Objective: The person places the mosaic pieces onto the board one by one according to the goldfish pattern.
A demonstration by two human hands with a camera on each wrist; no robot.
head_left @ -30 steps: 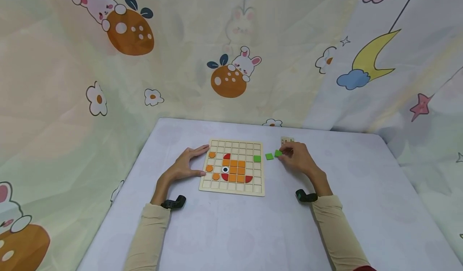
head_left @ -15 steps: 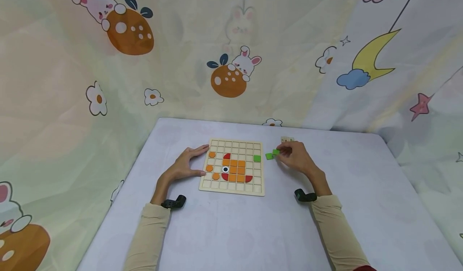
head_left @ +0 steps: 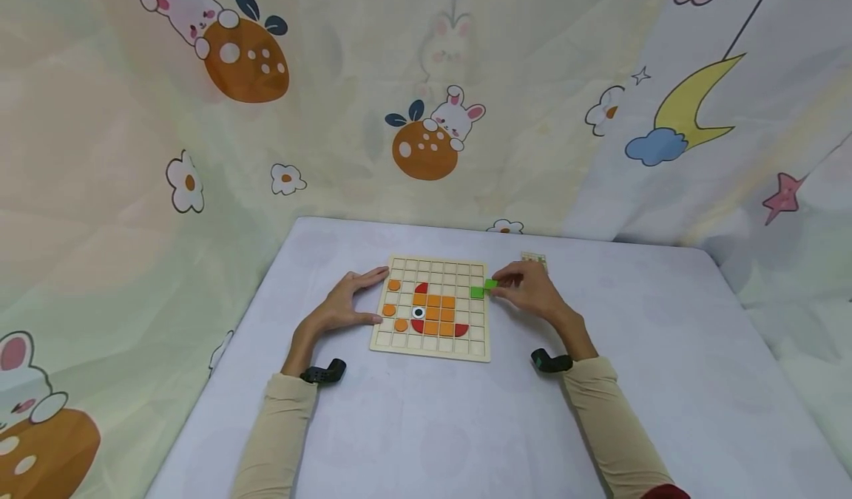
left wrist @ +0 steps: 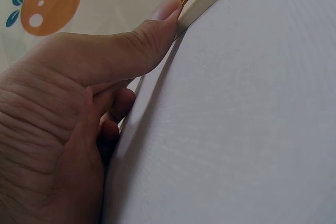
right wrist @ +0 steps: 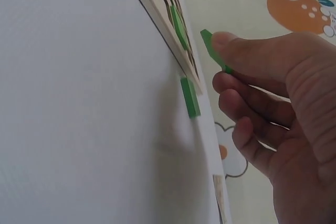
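Note:
A wooden grid board (head_left: pixel 444 347) lies flat on the white table, with orange square tiles (head_left: pixel 439 314), red curved pieces (head_left: pixel 461 330) and a round eye piece (head_left: pixel 418 312) set on it. My left hand (head_left: pixel 338 305) rests along its left edge, thumb and fingertips touching the rim. Between thumb and finger, my right hand (head_left: pixel 535 292) pinches a green square tile (right wrist: pixel 212 51), raised near the board's right edge. One green tile (head_left: pixel 477 293) sits in the grid. Another green tile (right wrist: pixel 190 98) lies on the table beside the board; in the head view the right hand hides it.
Orange round pieces (head_left: pixel 389 310) lie at the board's left side. A small patterned card (head_left: pixel 535 256) lies behind my right hand, partly covered. A printed cloth (head_left: pixel 346 114) hangs behind the table's far edge.
My right hand has carried its green tile left, from right of the loose green tile to the board's right edge. The left hand keeps its place at the board. The head view has shifted slightly.

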